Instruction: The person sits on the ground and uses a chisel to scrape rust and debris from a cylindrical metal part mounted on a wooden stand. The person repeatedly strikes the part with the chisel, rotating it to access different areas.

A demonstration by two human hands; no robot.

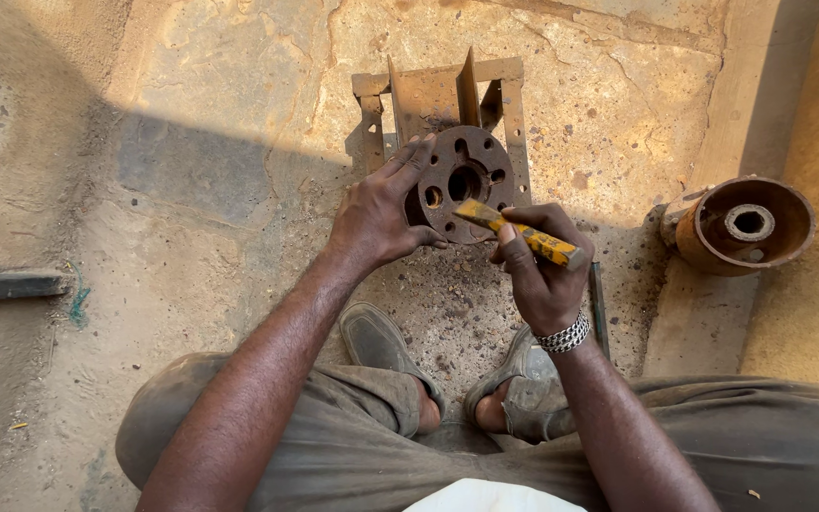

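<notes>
Nearest me, above my sandalled feet [400, 356], my right hand [544, 270] is closed around a yellow chisel [521, 233], tip on the rusty flange disc [464, 182]. My left hand [378, 213], fingers spread, steadies the disc's left rim. I judge the scraping unfinished: rust remains. Behind stands a metal bracket frame [443, 90]; a rusty hub [741, 228] lies apart, right.
</notes>
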